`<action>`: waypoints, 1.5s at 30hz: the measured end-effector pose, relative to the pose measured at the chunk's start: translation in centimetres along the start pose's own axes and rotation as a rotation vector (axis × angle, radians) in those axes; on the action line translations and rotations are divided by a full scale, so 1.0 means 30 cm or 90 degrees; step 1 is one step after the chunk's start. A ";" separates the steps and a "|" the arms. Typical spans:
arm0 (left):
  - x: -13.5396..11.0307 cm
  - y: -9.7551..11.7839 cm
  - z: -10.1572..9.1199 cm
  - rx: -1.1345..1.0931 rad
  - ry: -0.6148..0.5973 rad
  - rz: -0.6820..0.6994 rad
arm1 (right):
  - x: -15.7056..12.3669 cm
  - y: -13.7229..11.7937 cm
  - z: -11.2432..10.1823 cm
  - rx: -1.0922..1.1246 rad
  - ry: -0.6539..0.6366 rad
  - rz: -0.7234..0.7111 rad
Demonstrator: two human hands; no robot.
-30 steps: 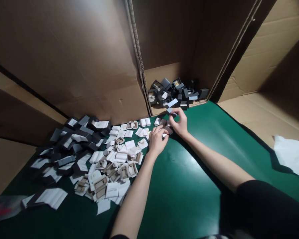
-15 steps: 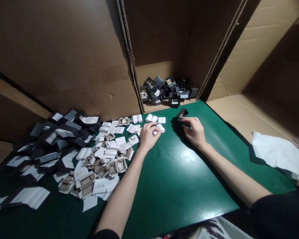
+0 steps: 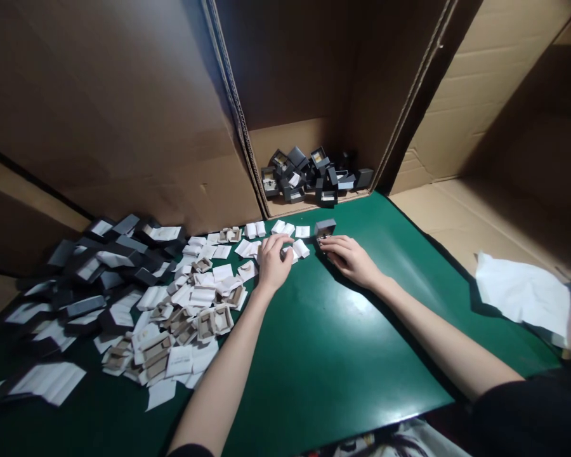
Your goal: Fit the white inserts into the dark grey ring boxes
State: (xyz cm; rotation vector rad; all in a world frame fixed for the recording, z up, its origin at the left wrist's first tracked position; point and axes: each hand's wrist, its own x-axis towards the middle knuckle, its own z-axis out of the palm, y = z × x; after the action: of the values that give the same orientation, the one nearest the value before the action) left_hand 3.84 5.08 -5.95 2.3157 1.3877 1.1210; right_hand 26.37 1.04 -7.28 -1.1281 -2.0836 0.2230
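My right hand (image 3: 352, 260) grips a small dark jewellery-style box (image 3: 325, 227) on the green table, its lid standing up. The fingertips cover most of its lower half, so what is inside is hidden. To its left, my left hand (image 3: 275, 263) rests over white folded paper pieces, fingers curved and apart from the thumb. A folded white piece (image 3: 301, 249) lies just right of that thumb. Many more white and brown card inserts (image 3: 202, 295) are strewn to the left of the hand.
A heap of dark boxes with white paper (image 3: 107, 260) covers the table's left side. More open dark boxes (image 3: 309, 176) lie inside a cardboard carton (image 3: 290, 127) at the back. A crumpled white sheet (image 3: 521, 292) lies at right, beside another carton (image 3: 442, 197).
My right hand has brought the dark box left and turned it so its raised lid faces me. My left hand has drawn slightly left, away from the folded white piece.
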 end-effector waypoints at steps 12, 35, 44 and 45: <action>-0.005 0.040 -0.012 0.064 -0.165 0.114 | 0.000 -0.001 0.004 0.019 -0.009 -0.021; 0.082 0.015 -0.176 0.079 -0.103 -0.030 | -0.009 0.049 -0.012 0.037 0.005 0.168; 0.076 -0.142 -0.341 0.197 -0.207 -0.187 | -0.015 0.027 -0.014 -0.040 0.049 0.082; 0.071 -0.148 -0.334 0.196 -0.221 -0.195 | -0.015 0.024 -0.016 -0.036 0.028 0.051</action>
State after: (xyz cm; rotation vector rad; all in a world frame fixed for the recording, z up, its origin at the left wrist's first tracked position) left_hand -5.57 7.31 -0.38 2.2391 1.7849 0.4188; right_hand 27.31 1.02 -7.52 -1.2412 -2.0190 0.1760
